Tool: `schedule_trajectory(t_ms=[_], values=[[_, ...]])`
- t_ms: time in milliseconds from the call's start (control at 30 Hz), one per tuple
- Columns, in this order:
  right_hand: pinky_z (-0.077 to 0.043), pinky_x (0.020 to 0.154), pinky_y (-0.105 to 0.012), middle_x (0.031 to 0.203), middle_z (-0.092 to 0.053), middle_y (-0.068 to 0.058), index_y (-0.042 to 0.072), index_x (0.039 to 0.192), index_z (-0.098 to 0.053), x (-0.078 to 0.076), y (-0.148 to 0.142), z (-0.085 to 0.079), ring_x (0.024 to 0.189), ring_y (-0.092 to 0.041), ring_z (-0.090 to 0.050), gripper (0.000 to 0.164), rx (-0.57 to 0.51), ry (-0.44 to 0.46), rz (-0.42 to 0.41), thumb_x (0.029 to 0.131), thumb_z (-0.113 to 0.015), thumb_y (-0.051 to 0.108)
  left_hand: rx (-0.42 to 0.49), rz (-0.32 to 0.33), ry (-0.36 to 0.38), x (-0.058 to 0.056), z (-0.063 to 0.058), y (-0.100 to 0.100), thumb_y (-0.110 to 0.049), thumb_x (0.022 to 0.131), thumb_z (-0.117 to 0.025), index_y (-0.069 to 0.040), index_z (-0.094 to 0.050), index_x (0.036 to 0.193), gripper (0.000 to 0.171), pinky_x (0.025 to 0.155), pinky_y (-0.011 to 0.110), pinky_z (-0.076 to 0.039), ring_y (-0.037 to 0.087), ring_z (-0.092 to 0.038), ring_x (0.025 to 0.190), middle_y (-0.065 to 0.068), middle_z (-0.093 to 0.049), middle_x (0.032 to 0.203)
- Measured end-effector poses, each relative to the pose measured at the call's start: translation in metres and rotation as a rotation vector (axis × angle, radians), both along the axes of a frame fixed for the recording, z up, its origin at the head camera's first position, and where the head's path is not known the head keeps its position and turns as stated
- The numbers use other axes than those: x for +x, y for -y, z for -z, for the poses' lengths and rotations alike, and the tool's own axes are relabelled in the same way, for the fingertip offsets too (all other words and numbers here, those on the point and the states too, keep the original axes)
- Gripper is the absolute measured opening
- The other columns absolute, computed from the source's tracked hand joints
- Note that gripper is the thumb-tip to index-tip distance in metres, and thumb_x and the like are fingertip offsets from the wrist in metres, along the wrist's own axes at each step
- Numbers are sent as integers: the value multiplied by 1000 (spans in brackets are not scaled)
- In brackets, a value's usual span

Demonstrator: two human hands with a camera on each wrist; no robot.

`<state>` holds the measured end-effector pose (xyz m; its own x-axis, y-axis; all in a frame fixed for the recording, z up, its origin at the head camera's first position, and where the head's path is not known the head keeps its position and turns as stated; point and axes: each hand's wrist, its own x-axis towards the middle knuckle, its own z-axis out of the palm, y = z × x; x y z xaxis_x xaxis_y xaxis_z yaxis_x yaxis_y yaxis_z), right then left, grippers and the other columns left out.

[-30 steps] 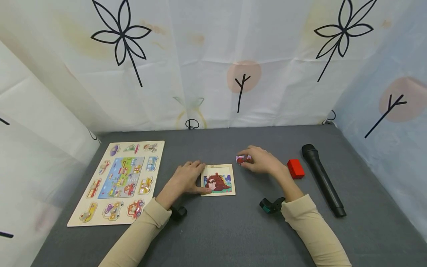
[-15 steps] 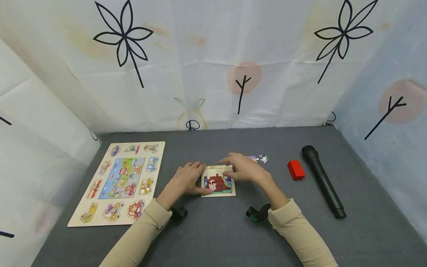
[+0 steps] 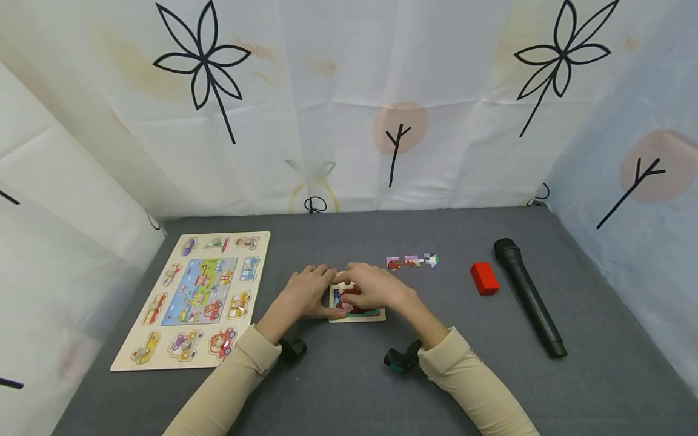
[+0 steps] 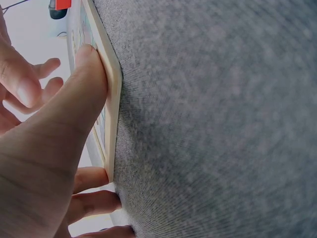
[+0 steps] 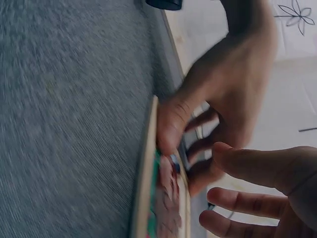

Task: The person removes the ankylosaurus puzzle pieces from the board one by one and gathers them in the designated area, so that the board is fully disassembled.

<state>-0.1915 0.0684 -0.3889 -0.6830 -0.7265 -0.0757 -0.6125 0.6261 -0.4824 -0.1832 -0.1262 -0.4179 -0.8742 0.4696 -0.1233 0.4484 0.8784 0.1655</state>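
A small wooden jigsaw puzzle board (image 3: 357,319) with a red-brown picture lies mid-table, partly covered by both hands in the head view. My left hand (image 3: 309,292) holds its left side; in the left wrist view the thumb (image 4: 89,74) presses on the board's top, while the fingers lie at another edge. Above the puzzle hovers my right hand (image 3: 373,287). Its thumb (image 5: 237,161) and fingers stand apart in the right wrist view, and no piece shows between them. Loose jigsaw pieces (image 3: 411,261) lie in a row behind and right of the board.
At the left lies a large wooden peg puzzle (image 3: 174,351) with vehicle pictures. A red block (image 3: 484,278) and a black microphone (image 3: 529,297) lie to the right. A white patterned cloth (image 3: 349,121) hangs behind the grey table (image 3: 349,387).
My right hand has moved left from the loose pieces to above the puzzle board, uncovering the row of pieces. My left hand keeps its place on the board.
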Motion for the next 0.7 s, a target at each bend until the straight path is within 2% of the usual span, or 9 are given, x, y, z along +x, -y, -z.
schedule_trajectory(t_ms=[167,267,433,567,700], values=[[-37,62,-22,96,-63,-11,10,120,-73,-1,9,8,76,-13,-45,24,2,-10,-48,96,-68,12,-1,2,-12,1,0,0,-63,79,-80,-12,-59,137,80,92,64,-52,43,-59,123,15,-62,133],[-37,65,-23,93,-62,-10,10,109,-73,-2,12,12,78,-13,-46,14,5,-13,-72,96,-69,12,0,1,-14,1,1,0,-62,80,-80,-11,-58,138,80,92,63,-53,42,-59,123,14,-62,133],[-35,65,-23,91,-61,-10,11,100,-72,-2,15,14,77,-12,-43,6,48,-16,-66,96,-70,14,-4,1,-20,0,2,0,-61,80,-80,-10,-58,138,81,92,63,-53,42,-59,123,15,-61,133],[-35,64,-23,92,-60,-9,11,100,-73,-1,16,14,78,-13,-43,6,79,-20,-46,95,-72,15,-18,4,-17,0,2,0,-64,80,-79,-9,-57,139,83,93,64,-52,43,-59,124,16,-60,136],[-38,65,-24,95,-60,-9,10,107,-75,-1,15,15,79,-13,-44,14,91,-29,-38,94,-75,15,-19,2,-16,-1,3,0,-65,80,-79,-8,-57,141,86,94,65,-52,43,-58,126,17,-59,140]])
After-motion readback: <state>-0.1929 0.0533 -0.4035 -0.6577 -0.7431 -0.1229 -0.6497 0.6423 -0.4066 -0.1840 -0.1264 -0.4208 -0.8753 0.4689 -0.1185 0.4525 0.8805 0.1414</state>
